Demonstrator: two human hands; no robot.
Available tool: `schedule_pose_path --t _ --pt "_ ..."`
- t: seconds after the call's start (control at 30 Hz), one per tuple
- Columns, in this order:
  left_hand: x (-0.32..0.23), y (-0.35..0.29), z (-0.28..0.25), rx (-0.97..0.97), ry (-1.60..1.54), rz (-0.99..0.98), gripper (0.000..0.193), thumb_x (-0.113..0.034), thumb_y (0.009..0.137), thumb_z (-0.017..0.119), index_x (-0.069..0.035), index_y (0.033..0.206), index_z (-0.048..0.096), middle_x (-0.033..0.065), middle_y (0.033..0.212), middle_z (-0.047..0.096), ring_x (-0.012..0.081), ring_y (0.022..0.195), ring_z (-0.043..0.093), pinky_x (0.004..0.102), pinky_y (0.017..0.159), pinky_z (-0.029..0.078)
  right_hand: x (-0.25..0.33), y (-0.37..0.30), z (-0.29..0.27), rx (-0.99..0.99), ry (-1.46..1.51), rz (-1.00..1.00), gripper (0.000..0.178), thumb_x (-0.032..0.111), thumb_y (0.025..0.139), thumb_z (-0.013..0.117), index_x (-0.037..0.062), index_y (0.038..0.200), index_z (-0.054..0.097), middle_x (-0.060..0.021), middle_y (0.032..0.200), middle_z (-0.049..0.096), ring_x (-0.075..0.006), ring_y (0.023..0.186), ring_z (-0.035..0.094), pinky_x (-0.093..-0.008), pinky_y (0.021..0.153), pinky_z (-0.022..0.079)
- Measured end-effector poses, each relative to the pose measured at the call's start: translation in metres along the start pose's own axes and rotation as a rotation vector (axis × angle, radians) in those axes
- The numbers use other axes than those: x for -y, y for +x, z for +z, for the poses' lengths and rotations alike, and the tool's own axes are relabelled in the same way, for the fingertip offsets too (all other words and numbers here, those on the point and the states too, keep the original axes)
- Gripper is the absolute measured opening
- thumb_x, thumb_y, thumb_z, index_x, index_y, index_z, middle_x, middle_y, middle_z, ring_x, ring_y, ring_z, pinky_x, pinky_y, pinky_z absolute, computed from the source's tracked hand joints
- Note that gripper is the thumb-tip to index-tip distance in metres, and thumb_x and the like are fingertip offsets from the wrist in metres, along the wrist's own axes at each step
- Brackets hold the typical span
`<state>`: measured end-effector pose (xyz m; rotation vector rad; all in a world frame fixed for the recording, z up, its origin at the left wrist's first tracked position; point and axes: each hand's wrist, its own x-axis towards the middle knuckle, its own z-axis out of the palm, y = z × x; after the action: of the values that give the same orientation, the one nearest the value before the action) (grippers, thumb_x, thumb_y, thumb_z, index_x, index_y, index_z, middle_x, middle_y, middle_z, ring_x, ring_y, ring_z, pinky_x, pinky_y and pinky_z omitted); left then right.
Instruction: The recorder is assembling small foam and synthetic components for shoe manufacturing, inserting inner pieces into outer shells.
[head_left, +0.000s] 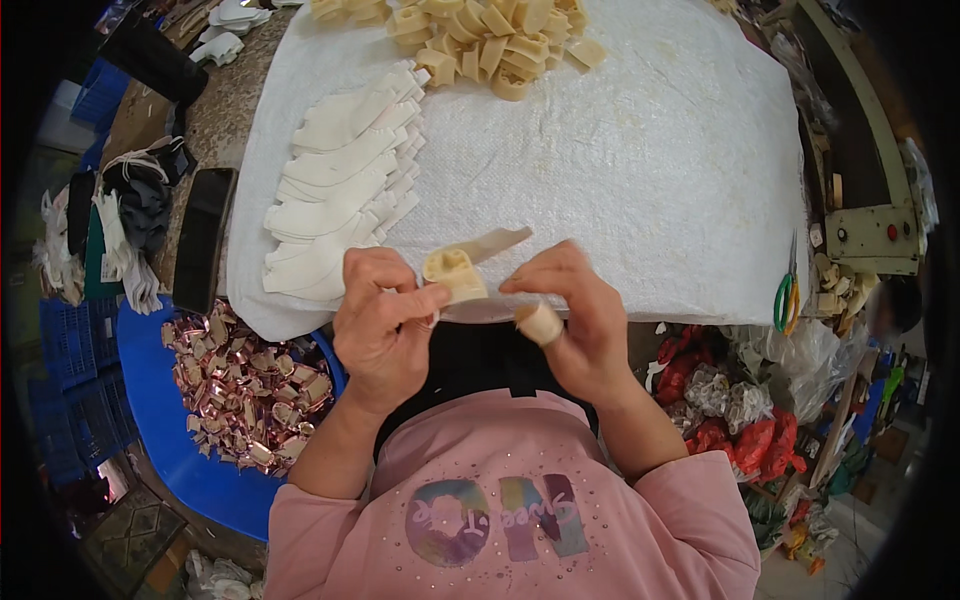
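My left hand pinches a cream block, rounded and hollow-looking like a shoe heel, just over the near edge of the table. From the block's far side a thin pale flap sticks out to the right. To the right, a little apart from the block, is my right hand, its index finger and thumb spread with nothing visible between them. Beige tape wraps that thumb. Overlapping white curved cut pieces lie in rows beyond my left hand.
Many similar cream blocks are heaped at the far side of the white sheet. A phone lies at left, above a blue basin of shiny copper-pink pieces. Scissors are at the right edge, near plastic bags.
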<state>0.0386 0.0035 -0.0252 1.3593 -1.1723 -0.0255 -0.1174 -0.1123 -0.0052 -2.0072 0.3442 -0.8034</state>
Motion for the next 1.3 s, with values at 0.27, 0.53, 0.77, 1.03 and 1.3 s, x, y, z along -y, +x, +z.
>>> schedule_pose_path --t 0.27,0.53,0.77,1.03,1.3 --pt "-0.016 -0.002 0.015 0.131 -0.232 0.033 0.02 0.009 0.072 0.063 -0.002 0.088 0.06 0.0137 0.095 0.056 0.0279 0.086 0.058 0.0359 0.071 0.049 -0.001 -0.018 0.02 -0.222 0.906 0.46 0.026 0.017 0.096 0.048 -0.0025 0.113 0.049 -0.0163 0.11 0.059 -0.0194 0.101 0.058 -0.033 0.088 0.048" --pt "-0.02 0.006 0.022 0.295 0.234 0.283 0.019 0.006 0.064 0.063 0.0 0.081 0.057 0.0107 0.086 0.055 0.0224 0.068 0.054 0.0309 0.056 0.041 0.011 -0.02 0.015 -0.201 0.851 0.556 0.025 0.014 0.096 0.044 -0.0041 0.111 0.053 -0.0176 0.111 0.06 -0.0219 0.1 0.06 -0.033 0.087 0.05" --pt "-0.018 0.006 0.025 0.319 0.368 0.205 0.02 0.009 0.065 0.063 0.0 0.081 0.056 0.0106 0.085 0.054 0.023 0.067 0.051 0.0325 0.055 0.041 0.012 -0.008 0.011 0.023 0.132 0.447 0.028 0.013 0.095 0.04 -0.0018 0.113 0.054 -0.0177 0.095 0.064 -0.0261 0.088 0.065 -0.0324 0.077 0.05" --pt "-0.015 0.002 0.021 0.283 -0.234 -0.11 0.02 0.016 0.072 0.057 0.0 0.079 0.05 0.0155 0.092 0.059 0.0251 0.077 0.06 0.0299 0.063 0.049 -0.02 0.009 -0.019 0.211 0.758 0.617 0.029 0.011 0.086 0.062 -0.0002 0.112 0.055 -0.0111 0.098 0.064 -0.0166 0.094 0.06 -0.0302 0.081 0.05" --pt "-0.013 0.0 0.02 0.41 -0.136 -0.059 0.019 0.011 0.077 0.063 -0.001 0.08 0.048 0.0162 0.091 0.059 0.0199 0.073 0.057 0.0273 0.062 0.048 -0.027 0.005 -0.01 0.293 0.657 0.645 0.034 0.012 0.081 0.07 0.0001 0.11 0.056 -0.0074 0.086 0.063 -0.0119 0.08 0.06 -0.0268 0.07 0.051"
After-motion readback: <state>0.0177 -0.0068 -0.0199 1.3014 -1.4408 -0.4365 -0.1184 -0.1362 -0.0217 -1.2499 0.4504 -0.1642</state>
